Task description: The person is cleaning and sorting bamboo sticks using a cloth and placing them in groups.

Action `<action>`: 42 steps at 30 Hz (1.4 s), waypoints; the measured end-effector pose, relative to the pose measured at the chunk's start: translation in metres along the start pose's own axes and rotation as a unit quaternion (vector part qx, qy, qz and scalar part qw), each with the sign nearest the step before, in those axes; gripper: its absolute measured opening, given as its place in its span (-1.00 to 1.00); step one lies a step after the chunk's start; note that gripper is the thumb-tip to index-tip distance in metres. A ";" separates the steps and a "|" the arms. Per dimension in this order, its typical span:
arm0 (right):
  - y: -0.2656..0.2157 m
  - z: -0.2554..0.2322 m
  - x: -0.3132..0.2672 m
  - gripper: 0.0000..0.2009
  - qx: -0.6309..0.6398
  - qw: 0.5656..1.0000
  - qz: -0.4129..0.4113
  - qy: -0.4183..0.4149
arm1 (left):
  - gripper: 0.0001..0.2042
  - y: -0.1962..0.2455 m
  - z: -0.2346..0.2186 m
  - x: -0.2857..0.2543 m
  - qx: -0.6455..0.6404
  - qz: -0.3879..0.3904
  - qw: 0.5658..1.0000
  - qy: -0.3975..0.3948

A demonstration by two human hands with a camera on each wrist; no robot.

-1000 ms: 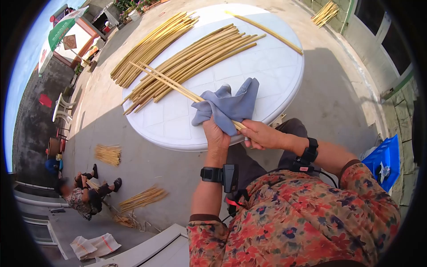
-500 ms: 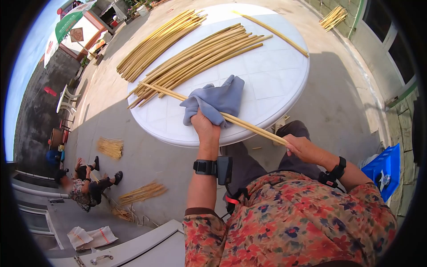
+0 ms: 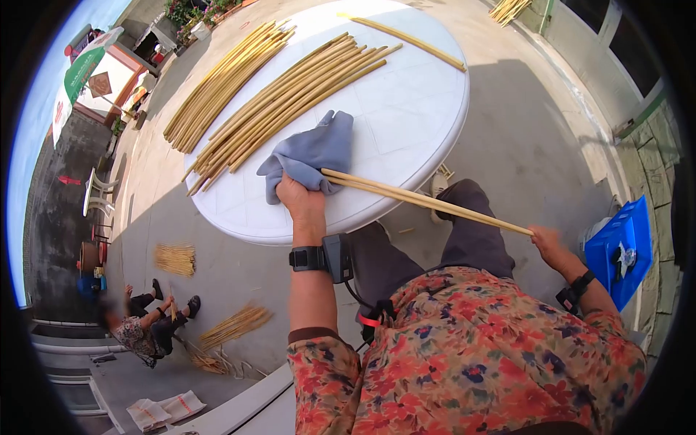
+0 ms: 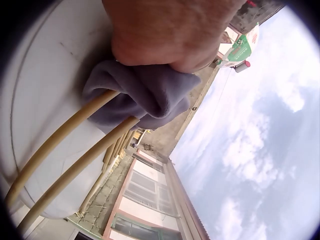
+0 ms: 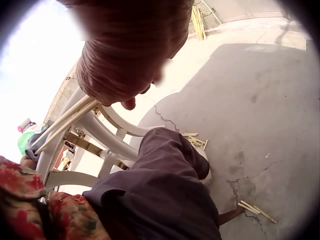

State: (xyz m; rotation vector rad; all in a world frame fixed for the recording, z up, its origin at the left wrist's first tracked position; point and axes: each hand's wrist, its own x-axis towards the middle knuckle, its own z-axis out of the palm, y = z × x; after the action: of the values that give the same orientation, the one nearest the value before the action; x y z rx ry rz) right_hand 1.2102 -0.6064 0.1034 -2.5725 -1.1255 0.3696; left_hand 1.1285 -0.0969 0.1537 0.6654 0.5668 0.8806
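Over the near part of the white table (image 3: 413,116), my left hand (image 3: 299,201) grips a grey-blue cloth (image 3: 312,148) bunched round the far end of two thin, pale canes (image 3: 435,206). The left wrist view shows both canes coming out from under the folds of the cloth (image 4: 145,92). My right hand (image 3: 552,248) holds the opposite ends of the canes, off to the right past my knee. In the right wrist view the cane ends go into the curled right hand (image 5: 132,60); its fingertips are partly hidden.
Two rows of canes (image 3: 290,101) lie on the table, with a few more canes (image 3: 406,41) along its far right edge. A blue crate (image 3: 616,246) stands at right. A seated person (image 3: 145,326) works at lower left near bundles of thin sticks (image 3: 235,324) on the ground.
My right hand has moved away to the right, drawing the canes through the cloth. My left hand still grips the cloth, which now covers only the canes' far ends.
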 end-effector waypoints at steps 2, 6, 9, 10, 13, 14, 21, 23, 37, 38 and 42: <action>0.015 -0.008 -0.024 -0.83 0.006 0.999 0.025 0.023 | -0.76 0.010 -0.003 0.011 0.000 -0.003 1.000 0.008; 0.004 -0.011 -0.036 -0.85 0.028 0.995 0.019 0.098 | -0.69 0.023 -0.011 0.006 -0.041 -0.024 0.997 -0.067; 0.017 -0.008 -0.028 -0.84 0.036 0.990 0.023 0.131 | -0.67 0.035 -0.015 -0.012 -0.062 -0.041 0.997 -0.017; 0.027 -0.009 -0.029 -0.84 0.038 0.991 0.020 0.130 | -0.66 0.041 -0.024 -0.015 -0.056 -0.044 0.997 -0.020; 0.046 -0.019 -0.024 -0.81 0.051 0.979 0.092 0.175 | -0.66 0.054 -0.048 -0.027 -0.001 -0.058 0.998 -0.028; 0.044 -0.022 -0.017 -0.81 0.065 0.975 0.098 0.190 | -0.66 0.058 -0.053 -0.033 0.049 -0.075 0.995 -0.037; -0.065 -0.027 0.099 -0.82 0.064 0.971 -0.140 0.185 | -0.67 0.084 -0.081 -0.078 0.268 -0.191 0.933 -0.147; -0.096 -0.033 0.127 -0.82 0.015 0.960 -0.206 0.187 | -0.72 0.098 -0.083 -0.091 0.479 -0.228 0.833 -0.154; -0.185 -0.089 0.216 -0.81 -0.081 0.859 -0.457 0.216 | -0.64 0.155 -0.041 -0.116 0.830 0.369 0.359 -0.212; -0.185 -0.094 0.219 -0.81 -0.097 0.849 -0.469 0.222 | -0.70 0.153 -0.053 -0.113 0.833 0.267 0.422 -0.237; -0.191 -0.111 0.239 -0.84 -0.126 0.828 -0.502 0.214 | -0.85 0.147 -0.073 -0.118 0.796 0.015 0.549 -0.253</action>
State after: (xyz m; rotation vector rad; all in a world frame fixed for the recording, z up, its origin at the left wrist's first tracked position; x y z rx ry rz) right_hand 1.2792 -0.3249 0.2517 -1.6924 -2.1641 -0.6057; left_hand 0.9427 -0.1059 0.2329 2.5131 0.7156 -0.1397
